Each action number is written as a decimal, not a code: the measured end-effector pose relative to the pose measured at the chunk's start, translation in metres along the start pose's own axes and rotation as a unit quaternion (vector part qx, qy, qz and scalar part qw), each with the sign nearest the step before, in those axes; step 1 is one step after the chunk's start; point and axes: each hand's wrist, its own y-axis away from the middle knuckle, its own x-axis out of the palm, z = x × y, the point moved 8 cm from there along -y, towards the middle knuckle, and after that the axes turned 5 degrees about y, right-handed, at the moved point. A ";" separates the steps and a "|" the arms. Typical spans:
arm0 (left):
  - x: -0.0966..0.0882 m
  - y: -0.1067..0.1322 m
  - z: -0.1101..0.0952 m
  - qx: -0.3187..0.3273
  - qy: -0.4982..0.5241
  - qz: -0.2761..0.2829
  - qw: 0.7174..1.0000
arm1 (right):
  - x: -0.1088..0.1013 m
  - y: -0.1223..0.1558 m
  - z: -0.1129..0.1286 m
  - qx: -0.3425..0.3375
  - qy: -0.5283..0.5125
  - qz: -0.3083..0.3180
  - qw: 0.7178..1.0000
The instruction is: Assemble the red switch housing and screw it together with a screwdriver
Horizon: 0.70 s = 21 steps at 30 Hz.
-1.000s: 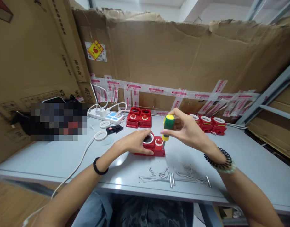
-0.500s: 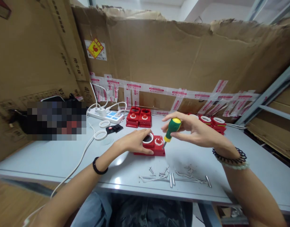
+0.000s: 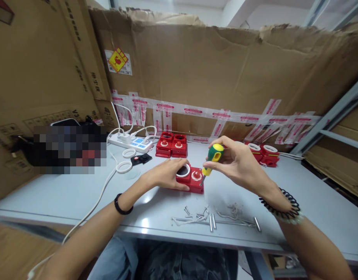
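A red box-shaped unit [image 3: 195,186] with a white ring and a red button lies on the table in front of me. My left hand [image 3: 170,175] grips its left part, thumb along the near side and fingers over the top. In my right hand [image 3: 233,159] is a screwdriver [image 3: 214,155] with a green and yellow handle, its fingers closed around the grip. The screwdriver leans, tip down, at the unit's right end, by a corner hole. Whether a screw sits under the tip is too small to tell.
Nearer me lie several screws [image 3: 187,212], metal pins [image 3: 213,222] and T-shaped rods [image 3: 257,224]. Behind stand two red units [image 3: 171,146], with more red units [image 3: 269,155] at back right. A power strip [image 3: 132,142], white rings [image 3: 124,167] and a cable [image 3: 100,192] lie left.
My right hand has closed more fully around the screwdriver handle, which has turned, and the wrist has dropped slightly. My left hand and the red unit stay almost in place.
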 end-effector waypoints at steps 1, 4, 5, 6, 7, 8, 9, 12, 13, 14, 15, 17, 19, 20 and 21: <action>-0.001 0.000 0.000 -0.001 -0.005 -0.002 1.000 | 0.000 0.000 -0.001 0.001 0.001 -0.002 1.000; -0.003 0.000 0.000 -0.001 -0.022 -0.009 1.000 | -0.001 -0.001 -0.001 -0.006 -0.004 0.008 1.000; -0.003 0.000 0.000 -0.004 -0.029 -0.011 1.000 | -0.003 -0.002 0.001 -0.010 -0.005 0.012 1.000; -0.004 0.000 0.001 -0.008 -0.037 -0.012 0.999 | -0.007 -0.002 0.003 -0.014 -0.008 0.011 1.000; -0.004 -0.001 0.002 -0.014 -0.045 -0.012 0.999 | -0.012 -0.001 0.005 -0.016 -0.014 0.006 1.000; -0.004 -0.001 0.004 -0.022 -0.054 -0.013 0.998 | -0.018 0.000 0.007 -0.016 -0.023 -0.004 1.000; -0.004 -0.001 0.005 -0.029 -0.064 -0.015 0.997 | -0.027 0.002 0.009 -0.014 -0.031 -0.023 0.999; -0.004 -0.001 0.008 -0.052 -0.084 -0.026 0.995 | -0.060 0.015 0.010 -0.006 -0.041 -0.135 0.990; -0.004 -0.001 0.009 -0.063 -0.086 -0.030 0.994 | -0.070 0.023 0.009 -0.004 -0.035 -0.169 0.985; -0.004 -0.001 0.010 -0.075 -0.089 -0.034 0.993 | -0.076 0.030 0.006 -0.002 -0.021 -0.189 0.982; -0.003 -0.001 0.011 -0.088 -0.093 -0.037 0.991 | -0.078 0.037 0.002 0.000 -0.004 -0.187 0.982; -0.003 -0.001 0.013 -0.112 -0.111 -0.052 0.986 | -0.069 0.048 -0.010 0.019 0.106 -0.117 0.987; -0.004 -0.001 0.013 -0.135 -0.136 -0.073 0.979 | -0.050 0.060 -0.031 0.050 0.172 -0.006 0.984; -0.005 0.000 0.014 -0.147 -0.145 -0.082 0.975 | -0.040 0.068 -0.042 0.070 0.191 0.047 0.978; -0.006 0.001 0.014 -0.159 -0.150 -0.088 0.972 | -0.031 0.075 -0.054 0.091 0.209 0.089 0.970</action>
